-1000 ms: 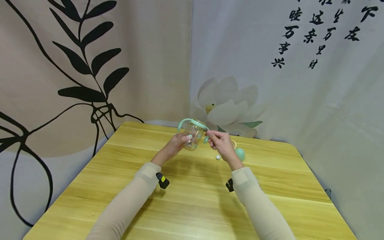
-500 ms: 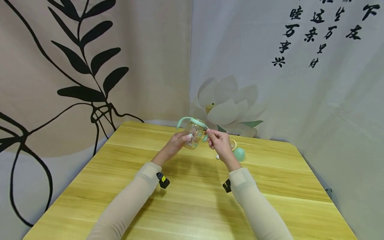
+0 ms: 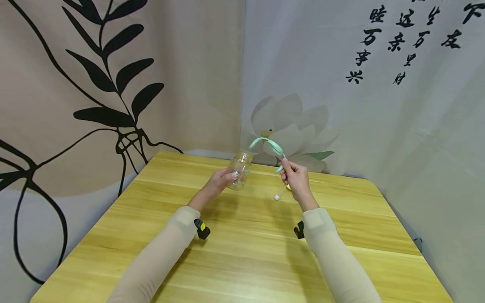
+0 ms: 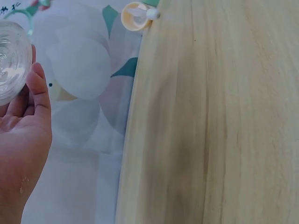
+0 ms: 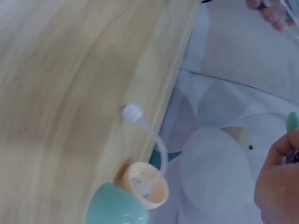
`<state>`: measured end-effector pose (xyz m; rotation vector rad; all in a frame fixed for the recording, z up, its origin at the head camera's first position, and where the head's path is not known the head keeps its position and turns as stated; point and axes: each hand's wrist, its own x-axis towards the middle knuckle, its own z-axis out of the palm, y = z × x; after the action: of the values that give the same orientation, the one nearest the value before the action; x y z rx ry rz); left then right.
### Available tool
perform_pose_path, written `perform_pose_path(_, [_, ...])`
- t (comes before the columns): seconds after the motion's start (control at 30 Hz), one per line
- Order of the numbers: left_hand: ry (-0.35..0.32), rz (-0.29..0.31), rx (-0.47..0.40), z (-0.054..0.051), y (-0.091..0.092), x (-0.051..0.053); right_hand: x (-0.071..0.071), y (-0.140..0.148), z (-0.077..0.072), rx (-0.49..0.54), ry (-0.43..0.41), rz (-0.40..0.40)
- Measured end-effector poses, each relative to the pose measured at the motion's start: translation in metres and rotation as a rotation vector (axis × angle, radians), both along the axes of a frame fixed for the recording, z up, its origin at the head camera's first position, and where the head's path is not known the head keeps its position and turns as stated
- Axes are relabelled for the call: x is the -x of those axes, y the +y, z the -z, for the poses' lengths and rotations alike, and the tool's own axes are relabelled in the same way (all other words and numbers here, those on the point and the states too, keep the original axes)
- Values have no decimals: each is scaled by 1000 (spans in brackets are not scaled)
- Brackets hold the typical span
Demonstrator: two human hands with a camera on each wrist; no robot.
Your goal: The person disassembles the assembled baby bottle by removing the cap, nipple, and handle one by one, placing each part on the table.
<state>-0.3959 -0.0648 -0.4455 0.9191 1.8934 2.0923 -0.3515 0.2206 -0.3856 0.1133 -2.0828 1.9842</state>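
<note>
In the head view my left hand grips a clear bottle with small printed patterns, its open neck upward and slightly tilted. The left wrist view shows the round base of that bottle. My right hand pinches one grip of a mint-green two-handled bottle handle, held in the air right of the bottle and apart from it. Most of the handle lies outside the right wrist view, where only a green tip shows by the fingers.
Beyond my right hand, a straw with a white weighted end runs out of a pale yellow ring-shaped lid on the wooden table. Beside it lies a mint-green domed cap. A printed fabric backdrop stands behind the table.
The green handle has come off the bottle's neck and moved right and up with my right hand. My left hand still holds the bottle, shifted slightly left.
</note>
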Motion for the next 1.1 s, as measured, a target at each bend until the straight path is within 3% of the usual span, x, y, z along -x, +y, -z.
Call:
perform_pose_path(0.4, [-28, 6, -3, -1, 0, -2, 15, 8, 42, -220, -191, 115])
perform_pose_path(0.57, [-26, -2, -4, -1, 0, -1, 23, 9, 55, -413, -248, 112])
perform_pose_path(0.7, [-33, -5, 3, -1, -1, -1, 26, 4, 60, -599, -278, 91])
perform_pose_path(0.8, [-33, 0, 10, -1, -2, 0, 26, -2, 61, -674, -295, 98])
perform_pose_path(1.1, [-39, 9, 29, -3, -1, 0, 25, -10, 63, -759, -377, 133])
